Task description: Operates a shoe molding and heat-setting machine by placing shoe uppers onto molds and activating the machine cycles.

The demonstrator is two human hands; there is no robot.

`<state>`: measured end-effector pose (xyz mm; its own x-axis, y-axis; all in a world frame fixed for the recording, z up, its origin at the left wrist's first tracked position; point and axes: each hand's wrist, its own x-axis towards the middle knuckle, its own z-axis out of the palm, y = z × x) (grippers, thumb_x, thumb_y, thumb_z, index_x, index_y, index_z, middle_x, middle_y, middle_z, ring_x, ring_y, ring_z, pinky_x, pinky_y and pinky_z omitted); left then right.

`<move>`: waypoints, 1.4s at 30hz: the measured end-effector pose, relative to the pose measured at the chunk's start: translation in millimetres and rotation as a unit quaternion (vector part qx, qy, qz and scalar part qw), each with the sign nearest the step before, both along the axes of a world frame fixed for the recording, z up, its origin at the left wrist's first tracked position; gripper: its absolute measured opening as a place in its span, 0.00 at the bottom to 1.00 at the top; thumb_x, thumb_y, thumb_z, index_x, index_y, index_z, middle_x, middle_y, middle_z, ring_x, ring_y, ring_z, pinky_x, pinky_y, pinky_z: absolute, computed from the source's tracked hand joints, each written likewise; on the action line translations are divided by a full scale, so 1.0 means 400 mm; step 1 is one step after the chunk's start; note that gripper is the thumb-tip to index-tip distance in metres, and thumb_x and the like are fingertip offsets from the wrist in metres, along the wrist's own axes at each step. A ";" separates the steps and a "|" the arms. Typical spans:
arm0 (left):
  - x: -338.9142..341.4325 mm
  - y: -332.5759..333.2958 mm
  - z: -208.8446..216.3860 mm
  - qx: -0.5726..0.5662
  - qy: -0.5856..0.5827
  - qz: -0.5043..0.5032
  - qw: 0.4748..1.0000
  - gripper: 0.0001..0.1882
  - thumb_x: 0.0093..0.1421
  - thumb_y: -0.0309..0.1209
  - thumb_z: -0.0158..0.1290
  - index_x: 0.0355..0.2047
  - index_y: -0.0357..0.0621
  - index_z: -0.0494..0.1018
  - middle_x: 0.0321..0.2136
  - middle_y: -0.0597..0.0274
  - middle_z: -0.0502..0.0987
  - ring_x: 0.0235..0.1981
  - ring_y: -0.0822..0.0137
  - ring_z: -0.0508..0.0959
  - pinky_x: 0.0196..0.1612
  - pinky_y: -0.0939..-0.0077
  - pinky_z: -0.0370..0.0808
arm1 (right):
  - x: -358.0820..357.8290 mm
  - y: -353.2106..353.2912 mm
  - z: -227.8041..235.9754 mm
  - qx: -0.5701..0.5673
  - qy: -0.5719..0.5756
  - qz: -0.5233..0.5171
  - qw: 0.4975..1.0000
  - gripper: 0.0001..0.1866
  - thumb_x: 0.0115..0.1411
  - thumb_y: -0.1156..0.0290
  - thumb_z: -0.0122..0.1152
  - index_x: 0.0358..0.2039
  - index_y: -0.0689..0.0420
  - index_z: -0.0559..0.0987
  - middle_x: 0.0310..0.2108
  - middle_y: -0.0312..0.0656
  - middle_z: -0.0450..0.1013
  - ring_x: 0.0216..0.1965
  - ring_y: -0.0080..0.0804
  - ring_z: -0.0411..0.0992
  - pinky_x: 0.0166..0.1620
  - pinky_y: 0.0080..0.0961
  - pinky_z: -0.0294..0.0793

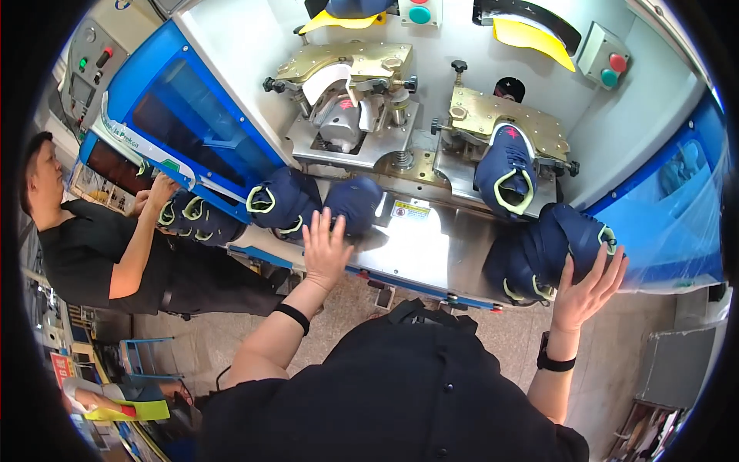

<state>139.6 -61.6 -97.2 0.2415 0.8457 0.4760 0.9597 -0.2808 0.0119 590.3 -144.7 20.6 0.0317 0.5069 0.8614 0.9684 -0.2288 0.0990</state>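
My left hand (pixel 327 250), fingers spread, is at the near edge of a dark blue shoe upper (pixel 352 202) on the machine's metal ledge. I cannot tell whether the fingertips touch it. My right hand (pixel 589 294) is open too, its fingers stretched against a pile of dark blue shoe uppers (pixel 558 242) with pale green collar linings. Beyond it, another shoe upper (pixel 506 171) sits toe-up at the right station, under a brass-coloured clamp plate (pixel 512 119). At the left station a grey metal shoe form (pixel 340 123) stands bare beside a white curved pad (pixel 327 81).
More uppers (pixel 281 200) lie left of my left hand. Blue window panels (pixel 204 115) flank the machine. Button boxes (pixel 604 58) and yellow-edged guards (pixel 535 40) are at the back. A co-worker (pixel 100 231) in black stands at left, hands raised to the neighbouring machine.
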 end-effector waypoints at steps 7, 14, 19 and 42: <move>-0.013 0.089 -0.095 -0.129 -0.225 0.022 0.965 0.49 0.39 0.36 0.73 0.62 0.48 0.62 0.65 0.43 0.59 0.63 0.40 0.61 0.64 0.54 0.62 | 0.000 0.032 0.005 -0.024 0.041 0.035 0.998 0.29 0.58 0.67 0.65 0.60 0.57 0.70 0.65 0.49 0.60 0.67 0.60 0.53 0.66 0.49 0.57; 0.071 0.117 -0.101 -0.282 -0.260 -0.049 0.922 0.38 0.42 0.26 0.67 0.55 0.45 0.64 0.55 0.54 0.73 0.58 0.46 0.71 0.55 0.58 0.73 | -0.006 -0.024 0.044 -0.047 0.039 0.012 0.998 0.32 0.54 0.63 0.68 0.59 0.55 0.71 0.64 0.48 0.62 0.67 0.56 0.56 0.66 0.52 0.56; 0.151 0.091 -0.038 -0.298 -0.111 -0.147 0.937 0.40 0.40 0.24 0.66 0.57 0.55 0.66 0.61 0.56 0.67 0.59 0.48 0.69 0.56 0.59 0.73 | 0.010 -0.036 0.081 -0.093 0.072 0.023 0.993 0.33 0.52 0.62 0.70 0.58 0.57 0.70 0.63 0.49 0.62 0.63 0.55 0.61 0.63 0.47 0.62; 0.334 -0.050 0.376 -0.565 -0.610 -0.395 0.389 0.22 0.66 0.42 0.55 0.52 0.38 0.70 0.48 0.50 0.77 0.51 0.58 0.78 0.56 0.60 0.74 | -0.227 -0.172 0.087 -0.065 0.078 0.431 0.897 0.26 0.49 0.58 0.75 0.48 0.52 0.79 0.44 0.38 0.76 0.24 0.21 0.71 0.25 0.16 0.70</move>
<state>273.2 -81.7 53.3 0.8165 0.5723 0.0760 -0.3360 0.3641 0.8687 499.5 -213.7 55.6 -0.3049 0.4970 0.8124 0.7841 0.6152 -0.0821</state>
